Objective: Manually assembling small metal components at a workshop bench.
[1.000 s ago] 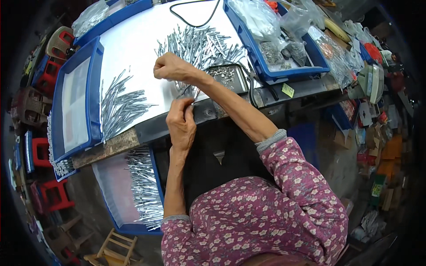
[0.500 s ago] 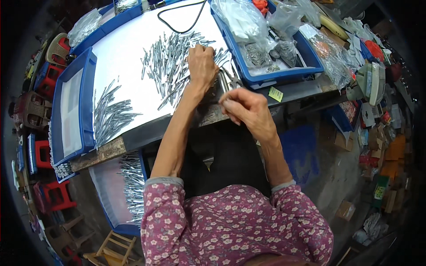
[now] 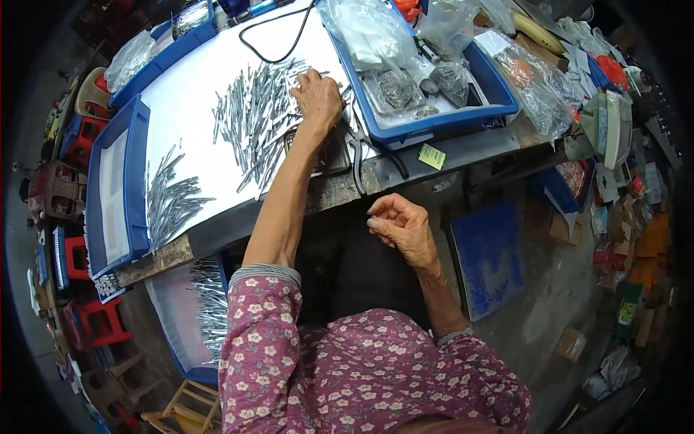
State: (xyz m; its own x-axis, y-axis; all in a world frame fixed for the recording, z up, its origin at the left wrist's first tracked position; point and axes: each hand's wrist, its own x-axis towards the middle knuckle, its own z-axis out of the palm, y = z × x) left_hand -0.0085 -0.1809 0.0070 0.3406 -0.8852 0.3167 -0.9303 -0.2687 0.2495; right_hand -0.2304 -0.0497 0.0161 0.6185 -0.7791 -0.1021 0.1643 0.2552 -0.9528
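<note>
Grey metal pins (image 3: 253, 119), thin and long, lie heaped on the white sheet (image 3: 184, 79) of the bench, most with long axes running roughly away from the body, a few fanned crosswise at the near edge. Left hand (image 3: 316, 98) rests palm down on the right edge of that heap, fingers curled loosely onto the pins; cannot tell whether any is actually pinched under it. Right hand (image 3: 405, 228) hangs off the bench, near the lap and well apart from the heap, thumb and forefinger pressed together on a small pale piece (image 3: 371, 221), too small to name. Left, then, by far the nearer to the heap. Second, smaller bunch of pins (image 3: 170, 202) farther left, beside a blue tray (image 3: 137, 181). Dark pliers (image 3: 359, 155) lie at the bench edge between the two hands.
</note>
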